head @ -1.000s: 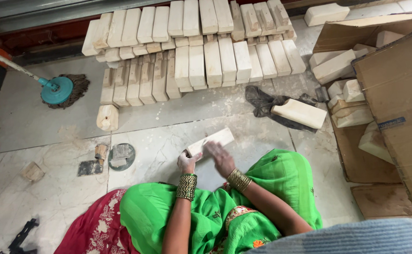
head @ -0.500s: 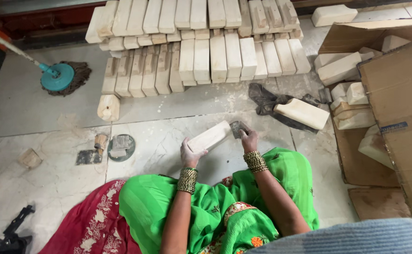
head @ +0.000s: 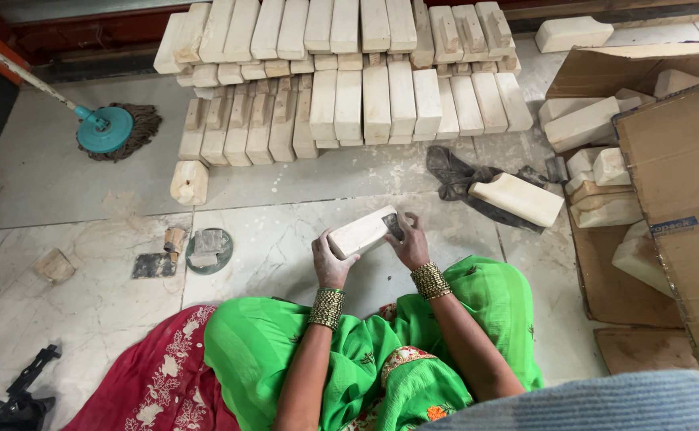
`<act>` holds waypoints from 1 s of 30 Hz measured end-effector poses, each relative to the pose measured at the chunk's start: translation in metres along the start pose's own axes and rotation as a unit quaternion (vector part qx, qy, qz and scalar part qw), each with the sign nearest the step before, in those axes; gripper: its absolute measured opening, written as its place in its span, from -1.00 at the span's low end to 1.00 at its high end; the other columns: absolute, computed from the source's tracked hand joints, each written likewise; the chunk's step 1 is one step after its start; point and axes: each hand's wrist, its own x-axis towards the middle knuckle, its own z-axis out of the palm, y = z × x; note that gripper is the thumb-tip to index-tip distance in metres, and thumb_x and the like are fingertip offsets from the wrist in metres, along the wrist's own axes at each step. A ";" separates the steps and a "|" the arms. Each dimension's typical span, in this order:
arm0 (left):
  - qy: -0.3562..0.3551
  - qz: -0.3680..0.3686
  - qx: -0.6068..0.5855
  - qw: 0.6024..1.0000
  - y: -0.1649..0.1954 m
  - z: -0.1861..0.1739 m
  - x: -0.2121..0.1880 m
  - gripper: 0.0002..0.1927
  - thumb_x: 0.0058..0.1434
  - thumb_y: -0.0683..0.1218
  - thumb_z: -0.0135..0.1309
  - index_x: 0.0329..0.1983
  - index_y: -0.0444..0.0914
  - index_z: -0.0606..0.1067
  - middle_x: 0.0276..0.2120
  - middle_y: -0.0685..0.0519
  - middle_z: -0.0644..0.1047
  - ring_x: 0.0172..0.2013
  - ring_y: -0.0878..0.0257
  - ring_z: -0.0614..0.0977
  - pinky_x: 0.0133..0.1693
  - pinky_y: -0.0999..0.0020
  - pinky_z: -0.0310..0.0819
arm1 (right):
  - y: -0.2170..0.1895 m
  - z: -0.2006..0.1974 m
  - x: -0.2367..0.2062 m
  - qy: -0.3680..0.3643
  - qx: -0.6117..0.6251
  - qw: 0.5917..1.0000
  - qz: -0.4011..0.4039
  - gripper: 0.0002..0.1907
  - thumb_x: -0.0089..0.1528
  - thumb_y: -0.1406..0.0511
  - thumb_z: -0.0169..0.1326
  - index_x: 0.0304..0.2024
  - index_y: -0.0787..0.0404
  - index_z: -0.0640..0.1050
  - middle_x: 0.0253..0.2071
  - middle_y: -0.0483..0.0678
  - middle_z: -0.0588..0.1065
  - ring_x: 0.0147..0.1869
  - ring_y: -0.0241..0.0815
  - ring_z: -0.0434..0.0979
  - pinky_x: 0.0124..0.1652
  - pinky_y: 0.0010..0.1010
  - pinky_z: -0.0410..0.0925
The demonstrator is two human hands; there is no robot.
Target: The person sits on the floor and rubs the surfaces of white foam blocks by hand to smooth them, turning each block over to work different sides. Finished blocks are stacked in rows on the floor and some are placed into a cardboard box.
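1. Left hand (head: 329, 263) clamps the near end of a pale wooden block (head: 359, 232), held just above the marble floor (head: 285, 239), in front of the green-draped lap.
2. Right hand (head: 410, 239) presses a small dark abrasive pad (head: 393, 226) against the block's far end, fingers closed over it.
3. Judgement: steady the block firmly with the left hand; rub flat along the face, turning it for even wear.
4. Hard to read: the pad's make; the block's underside; the small dark items (head: 198, 249) on the floor at left.
5. The cardboard box (head: 677, 160) at right is cut off by the frame.
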 end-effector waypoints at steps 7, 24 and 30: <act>0.013 0.003 -0.004 1.000 0.006 0.000 -0.001 -0.03 -0.42 -0.12 0.56 0.14 -0.21 0.36 0.01 -0.12 0.43 0.04 -0.09 0.49 0.07 0.07 0.46 | -0.001 0.003 -0.003 -0.069 -0.179 0.981 -0.035 -0.31 0.18 0.51 0.06 0.38 0.08 0.37 0.40 0.10 0.32 0.31 0.12 0.42 0.20 -0.12 0.35; 0.016 0.060 0.040 0.997 0.006 -0.005 -0.001 -0.08 -0.42 -0.06 0.56 0.07 -0.22 0.39 -0.04 -0.11 0.48 0.02 -0.12 0.48 0.06 0.01 0.42 | -0.003 0.003 0.009 -0.121 -0.344 0.931 -0.015 -0.15 0.09 0.60 -0.11 0.48 0.27 0.18 0.45 0.10 0.25 0.55 -0.03 0.18 0.53 -0.02 -0.22; 0.025 0.076 0.059 0.995 0.000 0.001 -0.005 -0.18 -0.23 -0.06 0.56 0.12 -0.17 0.41 0.01 -0.06 0.50 0.07 -0.08 0.49 0.11 0.02 0.42 | -0.041 0.025 -0.033 -0.121 -0.117 0.964 -0.206 -0.05 -0.03 0.64 -0.13 0.48 0.29 0.17 0.50 0.12 0.20 0.58 0.01 0.18 0.53 -0.02 -0.16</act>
